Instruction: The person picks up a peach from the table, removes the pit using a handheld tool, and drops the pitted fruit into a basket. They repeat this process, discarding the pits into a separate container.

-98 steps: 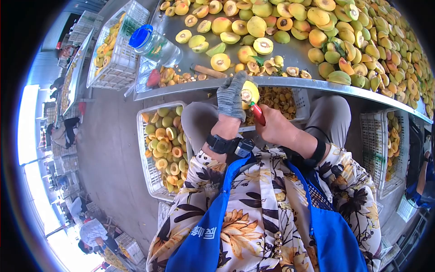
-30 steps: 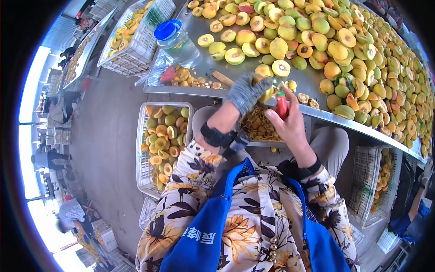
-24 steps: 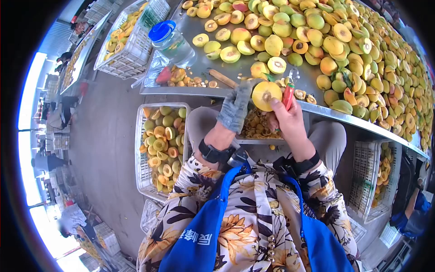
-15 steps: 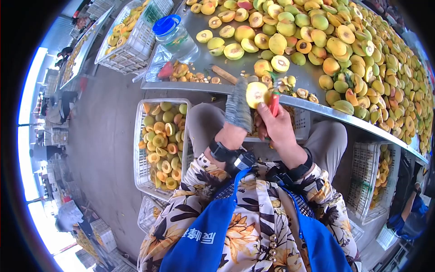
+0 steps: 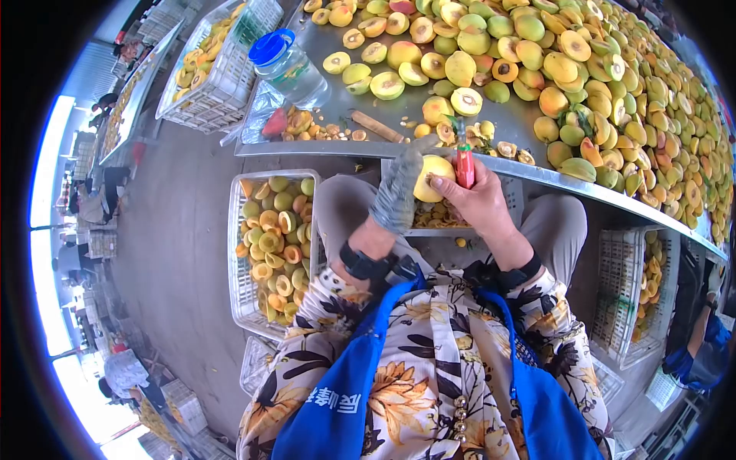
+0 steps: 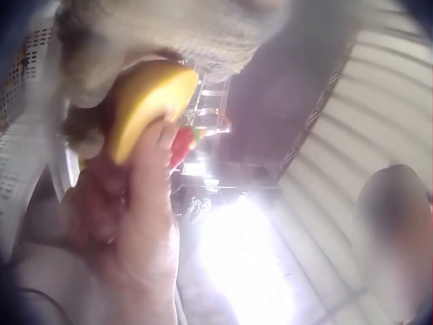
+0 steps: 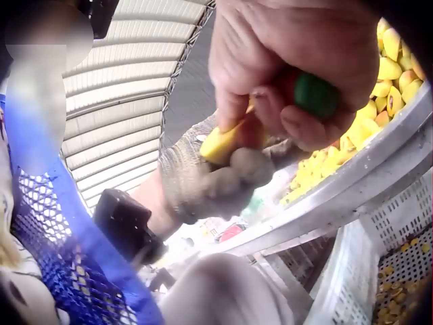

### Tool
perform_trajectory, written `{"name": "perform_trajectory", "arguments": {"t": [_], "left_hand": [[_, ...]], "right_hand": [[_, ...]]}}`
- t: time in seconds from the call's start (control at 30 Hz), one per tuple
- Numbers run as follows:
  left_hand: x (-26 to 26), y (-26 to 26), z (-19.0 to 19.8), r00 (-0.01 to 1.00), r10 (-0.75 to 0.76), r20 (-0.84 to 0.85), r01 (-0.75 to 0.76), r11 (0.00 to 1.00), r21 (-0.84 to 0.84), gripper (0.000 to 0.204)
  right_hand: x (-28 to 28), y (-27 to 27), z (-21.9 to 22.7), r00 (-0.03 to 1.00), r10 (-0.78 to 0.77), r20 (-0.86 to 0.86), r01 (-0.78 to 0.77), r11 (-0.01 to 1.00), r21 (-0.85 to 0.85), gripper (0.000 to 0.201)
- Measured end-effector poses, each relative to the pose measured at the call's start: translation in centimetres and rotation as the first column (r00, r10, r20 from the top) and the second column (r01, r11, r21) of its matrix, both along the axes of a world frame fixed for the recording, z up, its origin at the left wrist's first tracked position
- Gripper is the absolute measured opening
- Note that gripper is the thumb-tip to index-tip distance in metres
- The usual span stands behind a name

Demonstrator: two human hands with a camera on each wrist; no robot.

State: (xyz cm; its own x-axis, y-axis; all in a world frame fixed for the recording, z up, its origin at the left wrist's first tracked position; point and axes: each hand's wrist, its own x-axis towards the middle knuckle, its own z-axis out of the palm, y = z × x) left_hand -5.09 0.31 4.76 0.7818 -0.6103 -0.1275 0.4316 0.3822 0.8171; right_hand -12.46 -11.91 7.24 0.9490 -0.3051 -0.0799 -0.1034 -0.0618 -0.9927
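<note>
Yellow peach half [image 5: 434, 177] sits pinched in my gloved left hand [image 5: 396, 192] at centre frame, just below the steel surface [image 5: 491, 107] edge, my right hand [image 5: 479, 201] clenching the red-handled pitting tool [image 5: 464, 165]; I'm seemingly mid-coring, and scooping cleanly needs a steady twist.

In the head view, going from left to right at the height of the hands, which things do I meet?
White crate of halved fruit → gloved left hand → yellow fruit → red-handled tool in the right hand → white crate on the right.
</note>
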Motion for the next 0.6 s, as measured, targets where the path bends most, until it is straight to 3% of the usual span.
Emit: {"name": "perform_trajectory", "arguments": {"t": [0.03,0.07,0.1,0.17,0.2,0.23,0.3,0.33,0.37,0.4,0.43,0.5,0.6], "left_hand": [[-0.6,-0.1,-0.9,0.976,0.111,0.186,-0.104,0.993,-0.048,0.047],[-0.8,-0.3,-1.3,0.951,0.231,0.206,-0.231,0.973,-0.023,0.042],[-0.7,-0.1,-2.1,0.95,0.234,0.205,-0.234,0.972,-0.021,0.042],[-0.3,0.0,-2.9,0.952,0.191,-0.24,-0.191,0.981,0.025,0.054],[0.1,0.9,-2.4,0.9,0.06,-0.432,-0.052,0.998,0.031,0.041],[0.0,0.9,-2.0,0.9,0.063,-0.431,-0.055,0.998,0.032,0.041],[-0.4,0.8,0.0,0.823,0.063,-0.565,-0.067,0.998,0.014,0.045],[-0.2,0.9,-0.1,0.823,0.063,-0.564,-0.066,0.998,0.016,0.045],[0.2,0.9,-0.4,0.83,0.151,-0.536,-0.149,0.988,0.048,0.046],[0.7,0.9,-0.9,0.83,0.238,-0.505,-0.231,0.97,0.076,0.047],[1.2,0.9,-1.6,0.821,0.324,-0.471,-0.314,0.944,0.102,0.048],[1.4,1.1,-1.0,0.858,0.308,-0.411,-0.296,0.95,0.095,0.049],[0.8,0.9,-0.2,0.874,0.314,-0.371,-0.27,0.948,0.166,0.047]], "right_hand": [[0.2,0.4,0.1,0.997,-0.006,-0.081,0.03,0.953,0.302,0.03],[0.5,1.1,-0.1,0.989,-0.047,-0.14,0.112,0.856,0.505,0.023],[0.6,1.7,-0.1,0.989,-0.043,-0.141,0.11,0.856,0.506,0.023],[0.7,2.4,-0.3,0.955,-0.07,-0.289,0.246,0.734,0.633,0.022],[0.8,2.5,-0.6,0.945,-0.077,-0.318,0.282,0.687,0.67,0.02],[0.7,2.5,-0.6,0.945,-0.074,-0.317,0.279,0.687,0.671,0.02],[0.4,2.4,-0.7,0.959,-0.084,-0.271,0.23,0.788,0.571,0.02],[0.2,2.3,-1.0,0.959,-0.084,-0.271,0.231,0.786,0.573,0.02],[-0.1,2.2,-1.3,0.984,-0.112,-0.138,0.151,0.935,0.322,0.021],[-0.3,2.0,-1.4,0.995,-0.097,-0.001,0.097,0.995,0.03,0.021],[-0.7,1.7,-1.4,0.995,-0.097,-0.001,0.097,0.995,0.031,0.021],[-1.5,1.5,-0.8,0.985,0.035,0.171,0.035,0.921,-0.388,0.022],[-2.1,1.6,-1.0,0.994,0.104,0.037,-0.076,0.883,-0.462,0.022]]}}
